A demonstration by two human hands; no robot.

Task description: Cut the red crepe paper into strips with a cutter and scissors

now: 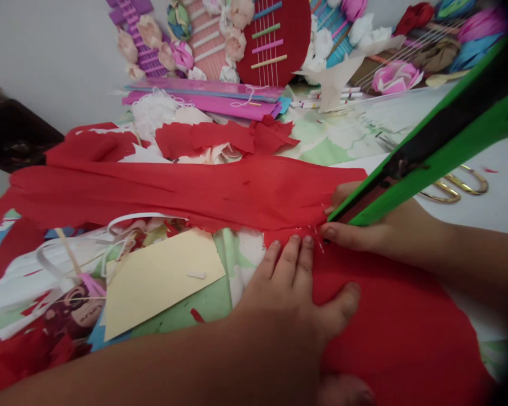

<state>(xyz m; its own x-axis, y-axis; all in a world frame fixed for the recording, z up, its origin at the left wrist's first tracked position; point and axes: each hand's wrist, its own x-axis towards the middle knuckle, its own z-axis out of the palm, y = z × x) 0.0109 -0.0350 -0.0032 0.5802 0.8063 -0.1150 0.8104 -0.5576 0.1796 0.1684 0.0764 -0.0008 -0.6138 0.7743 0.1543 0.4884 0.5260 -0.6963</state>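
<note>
The table (482, 169), covered by a pale green and white patterned cloth, carries a crowd of craft material. Across its middle lies the long sheet of red crepe paper (186, 194), stretching from the far left edge to the hands at the right, and nearer the person it continues as a broad red paper piece (398, 332) that fills the lower right. The left hand (296, 299) lies flat and open, palm down, on this red paper, its fingertips (295, 241) at the ragged seam where the long sheet meets the broad piece. The right hand (376, 228) rests just beyond it, fingers curled against the same seam, touching the red paper; a long green and black tool (444, 141) runs from the upper right down to this hand, but whether the hand grips it I cannot tell. Left of the left hand a pale yellow card sheet (161, 282) lies tilted on the cloth, beside white ribbon loops (122, 225). Behind the long sheet lie torn red paper scraps (220, 138), then a stack of pink and purple foam sheets (211, 98). A round red decorated board (279, 39) leans at the back among paper flowers (395, 76). Gold-handled scissors (461, 183) lie near the right hand.
</note>
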